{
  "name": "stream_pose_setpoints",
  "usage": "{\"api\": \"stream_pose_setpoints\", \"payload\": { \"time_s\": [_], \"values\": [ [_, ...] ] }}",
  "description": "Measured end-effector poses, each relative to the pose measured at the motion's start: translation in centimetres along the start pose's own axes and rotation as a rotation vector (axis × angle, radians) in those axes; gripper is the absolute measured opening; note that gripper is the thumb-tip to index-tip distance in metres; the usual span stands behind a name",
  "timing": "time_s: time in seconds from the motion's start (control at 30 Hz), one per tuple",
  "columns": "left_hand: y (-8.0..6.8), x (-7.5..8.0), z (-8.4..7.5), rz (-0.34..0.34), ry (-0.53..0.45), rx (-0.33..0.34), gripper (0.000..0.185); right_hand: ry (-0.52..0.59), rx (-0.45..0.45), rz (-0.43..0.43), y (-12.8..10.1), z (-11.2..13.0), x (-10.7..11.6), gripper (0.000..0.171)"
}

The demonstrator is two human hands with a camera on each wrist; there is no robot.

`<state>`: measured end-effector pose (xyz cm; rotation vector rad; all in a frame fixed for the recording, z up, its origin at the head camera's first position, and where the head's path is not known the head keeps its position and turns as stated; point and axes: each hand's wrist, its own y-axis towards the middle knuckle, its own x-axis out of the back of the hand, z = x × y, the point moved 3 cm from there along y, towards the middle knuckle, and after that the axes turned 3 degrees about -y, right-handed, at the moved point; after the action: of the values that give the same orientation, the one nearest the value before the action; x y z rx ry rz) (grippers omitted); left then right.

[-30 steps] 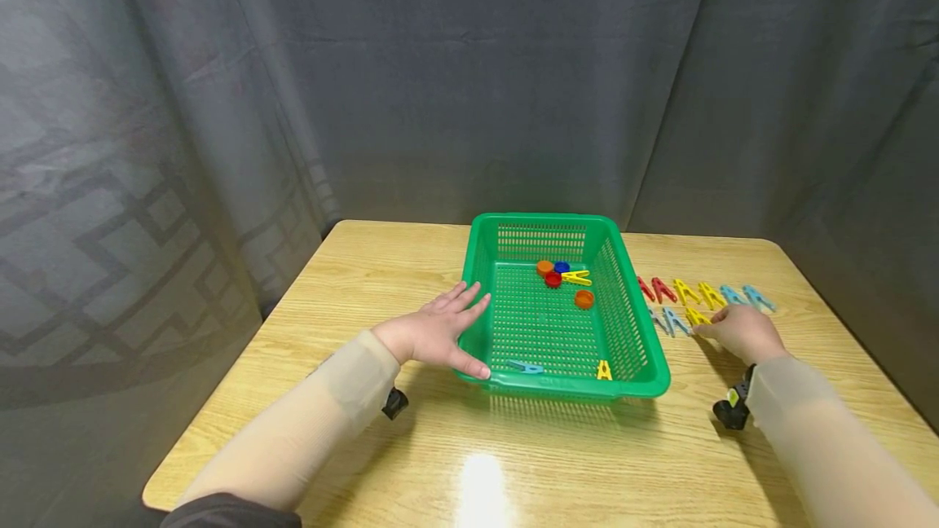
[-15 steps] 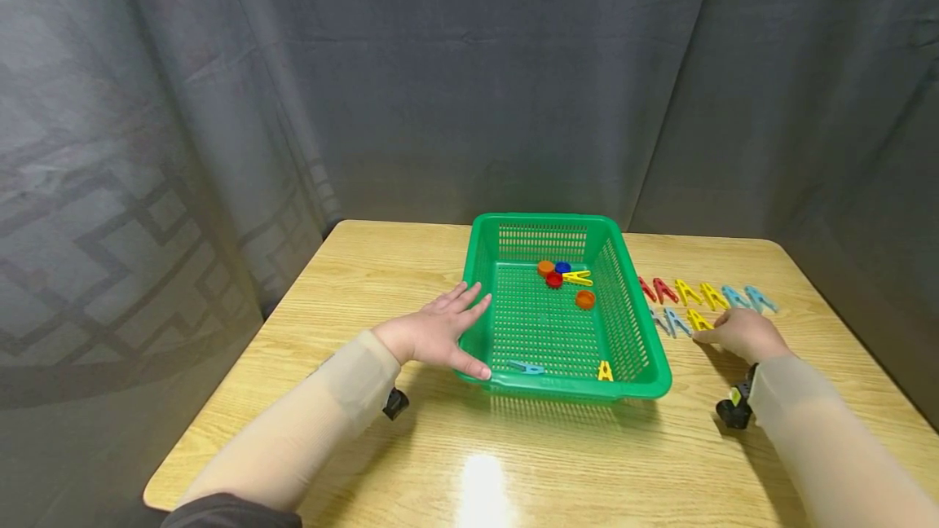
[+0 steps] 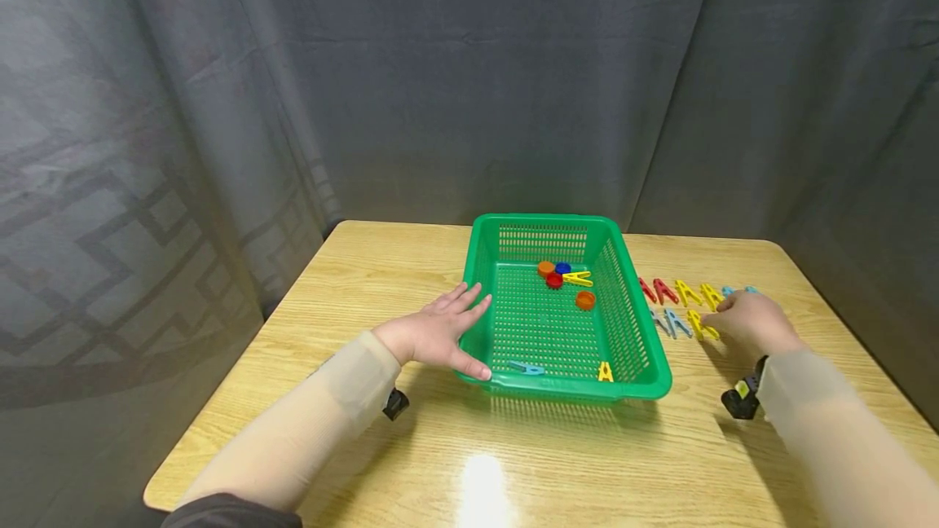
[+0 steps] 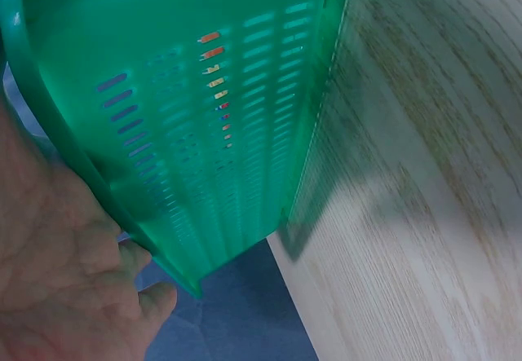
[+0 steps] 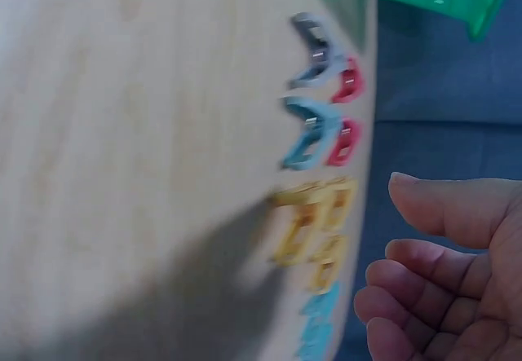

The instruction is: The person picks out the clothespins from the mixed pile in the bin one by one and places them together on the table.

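On the desk [image 3: 469, 455], pale wood grain under a glossy, light-catching finish. Near the left edge, left hand [image 3: 438, 332] spread flat against the left wall of the green basket [image 3: 565, 388], fingers straight, thumb at the near-left corner, gripping nothing. Moulded plastic, rectangular with rounded corners, slotted walls and floor, set mid-desk.

Inside, seemingly left to clear: blue peg [image 3: 525, 367] lying by the near wall, yellow peg [image 3: 605, 371] clipped upright on the near rim, a second yellow peg [image 3: 577, 276] flat toward the far end. Beside it four small round caps [image 3: 553, 279], orange, red and blue, smooth and hard-looking.

Toward the right edge, just beside the basket, judged done so far: near row [image 3: 675, 321] of grey, blue and yellow pegs, then far row [image 3: 687, 292] of two red, two yellow and blue ones. All A-shaped plastic with small metal springs, laid side by side.

Right hand [image 3: 748, 320] over the right end of these rows, partly hiding the blue pegs; in the right wrist view, fingers [image 5: 424, 275] loosely curled and holding nothing. Contact with any peg: cannot tell.
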<state>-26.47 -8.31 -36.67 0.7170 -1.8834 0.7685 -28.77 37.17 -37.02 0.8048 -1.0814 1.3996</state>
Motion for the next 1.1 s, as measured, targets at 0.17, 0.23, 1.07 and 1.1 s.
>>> {"api": "stream_pose_setpoints", "payload": {
  "time_s": [0.17, 0.23, 1.07, 1.1],
  "values": [
    [0.0, -0.1, 0.0, -0.001, 0.002, -0.003, 0.113, 0.017, 0.038, -0.059, -0.3, 1.8, 1.6, 0.051],
    [0.0, -0.1, 0.0, -0.001, 0.004, -0.002, 0.113, 0.012, 0.061, -0.093, -0.3, 2.6, 2.2, 0.050],
    [0.0, 0.0, -0.1, 0.000, 0.008, 0.001, 0.113, 0.008, 0.588, -0.091, 0.1, 20.0, 0.6, 0.022],
    [0.0, 0.0, -0.1, 0.001, 0.006, 0.002, 0.113, 0.010, 0.616, -0.067, 0.2, 20.6, 0.1, 0.021]
  ]
}}
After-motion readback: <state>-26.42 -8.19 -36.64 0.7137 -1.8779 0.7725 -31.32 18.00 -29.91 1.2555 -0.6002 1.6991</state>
